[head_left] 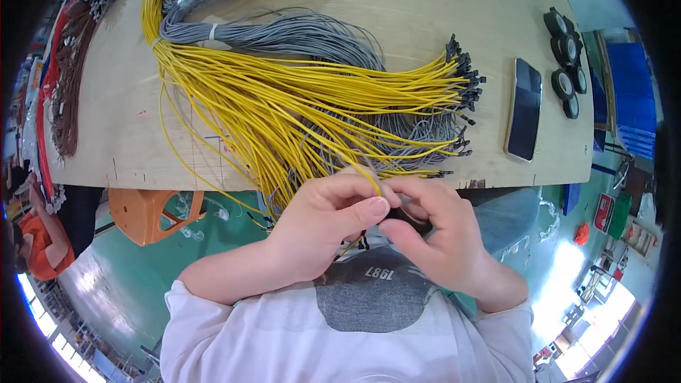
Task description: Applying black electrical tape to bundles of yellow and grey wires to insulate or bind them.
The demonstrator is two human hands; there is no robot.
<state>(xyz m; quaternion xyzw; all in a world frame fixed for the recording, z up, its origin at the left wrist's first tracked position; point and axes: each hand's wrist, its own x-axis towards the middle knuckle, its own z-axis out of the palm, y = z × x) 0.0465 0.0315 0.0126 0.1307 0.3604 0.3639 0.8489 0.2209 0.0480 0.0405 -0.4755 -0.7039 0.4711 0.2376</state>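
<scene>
My left hand (pixel 312 220) pinches a yellow cable (pixel 367 179) between thumb and fingers, just off the table's near edge. Close against it, my right hand (pixel 447 234) is closed around a dark roll of tape (pixel 411 221), mostly covered by the fingers. The fingertips of both hands meet at the cable. A large bundle of yellow cables (pixel 284 89) with black connectors (pixel 464 78) at their ends spreads over the table beyond my hands. Several dark cable ends (pixel 363 242) hang below my left hand.
Grey cables (pixel 284 35) lie behind and under the yellow ones. To the right are a phone (pixel 523 110) and several black tape rolls (pixel 565 50). Brown cables (pixel 71 78) lie at the table's left. An orange stool (pixel 138 216) stands below, and another person (pixel 46 237) is at far left.
</scene>
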